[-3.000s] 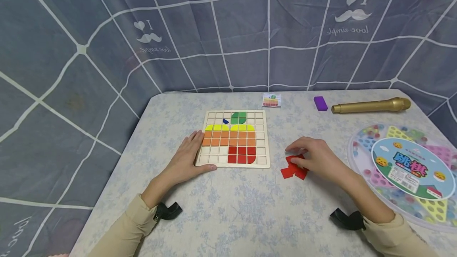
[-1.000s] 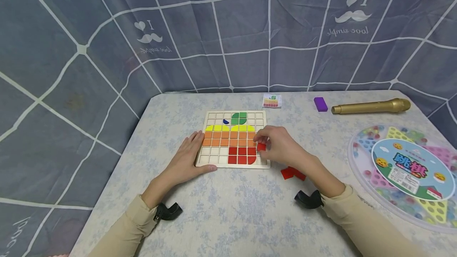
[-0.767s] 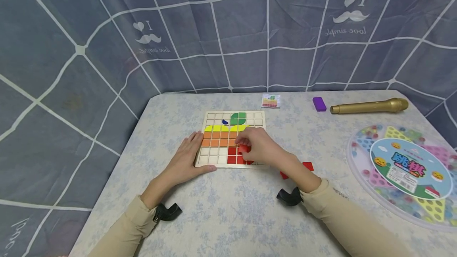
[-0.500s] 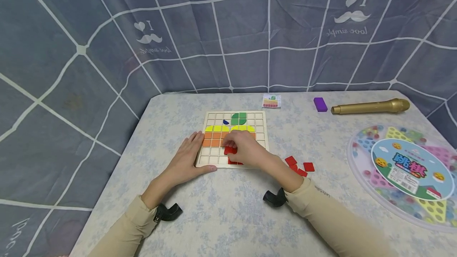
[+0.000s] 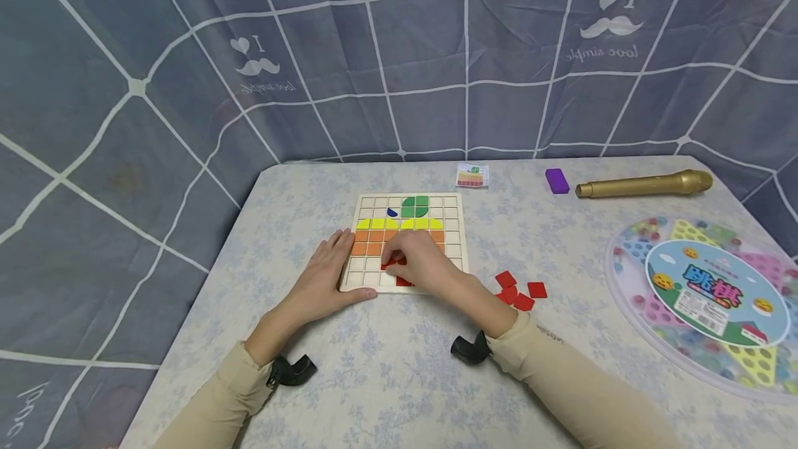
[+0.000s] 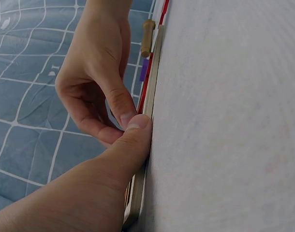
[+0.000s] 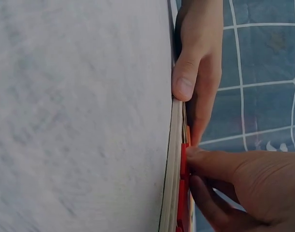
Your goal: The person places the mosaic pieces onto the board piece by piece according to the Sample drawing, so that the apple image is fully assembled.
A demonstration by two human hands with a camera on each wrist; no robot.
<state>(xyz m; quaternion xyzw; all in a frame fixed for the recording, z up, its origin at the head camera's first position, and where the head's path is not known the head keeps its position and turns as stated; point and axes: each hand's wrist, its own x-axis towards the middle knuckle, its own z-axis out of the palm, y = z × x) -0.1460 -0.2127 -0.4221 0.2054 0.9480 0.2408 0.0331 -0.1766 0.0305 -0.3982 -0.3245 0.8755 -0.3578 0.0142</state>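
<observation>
A wooden grid board [image 5: 355, 278] holds rows of yellow, orange and red tiles, with green pieces and one small blue piece near its far side. My left hand [image 5: 321, 267] lies with straight fingers along the board's left edge, its thumb at the near left corner. Over the red rows, my right hand [image 5: 422, 260] pinches a red square tile [image 5: 385, 267] between thumb and fingers, just left of the placed red tiles. The right wrist view shows this red tile [image 7: 183, 157] right at the board's surface. My right hand covers part of the red and orange rows.
Several loose red tiles [image 5: 522, 302] lie right of the board. A small pattern card [image 5: 472, 176] sits behind it. Further right are a purple block [image 5: 557, 181], a gold microphone-shaped object [image 5: 645, 185] and a round Chinese checkers set [image 5: 717, 293].
My right hand has picked a red tile from the loose pile and carried it left onto the board, to the left end of the red tiles. The left hand has stayed in place.
</observation>
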